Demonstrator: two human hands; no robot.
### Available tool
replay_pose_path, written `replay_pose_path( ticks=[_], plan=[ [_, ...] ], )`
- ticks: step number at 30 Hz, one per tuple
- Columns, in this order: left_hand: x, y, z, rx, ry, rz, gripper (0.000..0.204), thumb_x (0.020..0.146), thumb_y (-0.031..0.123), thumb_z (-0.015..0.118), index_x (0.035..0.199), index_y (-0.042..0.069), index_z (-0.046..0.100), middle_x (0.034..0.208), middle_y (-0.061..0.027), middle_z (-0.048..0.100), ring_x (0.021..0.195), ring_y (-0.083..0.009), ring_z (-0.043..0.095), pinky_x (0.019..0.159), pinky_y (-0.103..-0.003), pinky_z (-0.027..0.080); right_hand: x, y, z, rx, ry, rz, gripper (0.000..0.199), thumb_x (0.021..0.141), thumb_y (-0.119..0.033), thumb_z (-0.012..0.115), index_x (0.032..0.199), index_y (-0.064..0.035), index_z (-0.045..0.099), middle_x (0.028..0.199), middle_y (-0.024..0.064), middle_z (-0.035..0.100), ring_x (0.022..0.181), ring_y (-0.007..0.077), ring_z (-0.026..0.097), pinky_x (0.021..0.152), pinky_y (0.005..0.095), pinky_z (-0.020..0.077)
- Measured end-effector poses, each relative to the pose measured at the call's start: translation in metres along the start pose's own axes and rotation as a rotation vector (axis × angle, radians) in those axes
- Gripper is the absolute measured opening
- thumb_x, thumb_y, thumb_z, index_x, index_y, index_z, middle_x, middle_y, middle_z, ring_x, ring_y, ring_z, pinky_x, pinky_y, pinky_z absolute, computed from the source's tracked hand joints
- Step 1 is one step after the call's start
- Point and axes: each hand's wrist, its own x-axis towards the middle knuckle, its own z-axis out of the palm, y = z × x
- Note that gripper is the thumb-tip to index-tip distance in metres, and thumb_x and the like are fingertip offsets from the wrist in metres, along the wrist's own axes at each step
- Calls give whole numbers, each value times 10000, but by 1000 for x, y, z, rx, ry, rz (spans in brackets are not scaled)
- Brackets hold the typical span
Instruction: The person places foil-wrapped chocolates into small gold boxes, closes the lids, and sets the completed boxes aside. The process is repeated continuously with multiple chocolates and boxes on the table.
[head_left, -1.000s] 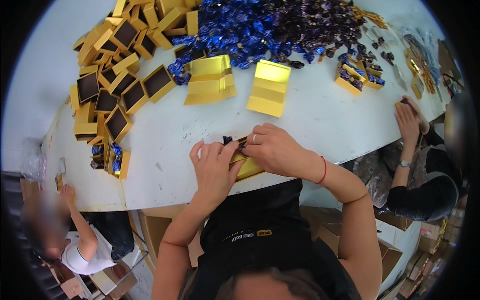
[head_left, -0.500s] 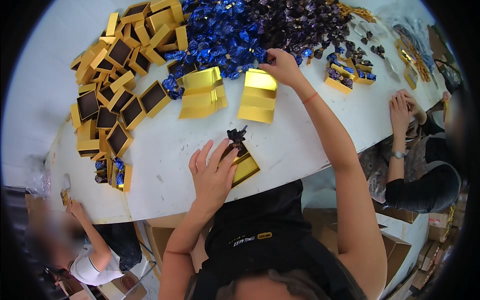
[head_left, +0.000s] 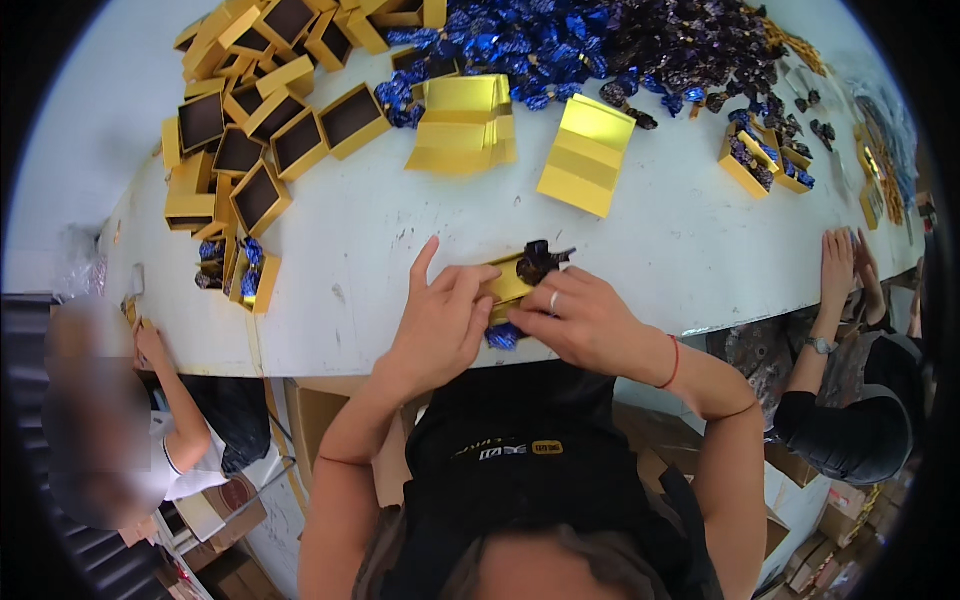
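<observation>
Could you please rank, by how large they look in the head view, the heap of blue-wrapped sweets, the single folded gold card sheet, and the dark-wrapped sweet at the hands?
1. heap of blue-wrapped sweets, by far the largest.
2. folded gold card sheet.
3. dark-wrapped sweet, smallest, even though it lies nearest the camera.

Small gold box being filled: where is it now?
Head view, centre: the small gold box sits at the table's near edge, between the left hand and right hand.
</observation>
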Motion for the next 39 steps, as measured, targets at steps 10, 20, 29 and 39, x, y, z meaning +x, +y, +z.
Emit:
replay_pose_path(
  ticks=[10,20,29,39],
  plan=[
    [-9,-2,16,89,159,55,207,717,143,817,814,88,642,951,-53,681,1034,-220,631,1170,-551,195,-17,-1,-10,86,181,413,516,810,-348,786,1208,-53,640,1173,93,630,1105,285,571,930,399,461],
    [-25,-25,-6,11,401,-6,129,710,75,760,800,123,681,810,-22,638,830,-224,618,1050,-481,364,7,1,4,-200,-359,72,701,740,-449,811,1333,-161,572,1538,92,410,1457,360,309,1174,554,264],
    [53,-177,-63,694,473,-130,456,858,152,712,1285,61,581,1306,-125,611,1287,-321,496,1146,-451,292,-49,-2,-19,-333,-38,293,585,676,-302,869,1175,-95,643,1475,138,480,1296,373,464,1048,507,385],
    [-11,-80,-46,405,368,-75,160,803,32,707,940,102,661,855,-61,641,970,-278,593,1111,-500,328,-52,63,-88,-682,388,470,753,752,-297,858,1383,-50,529,1433,161,515,1380,386,417,1130,493,331]
  ],
)
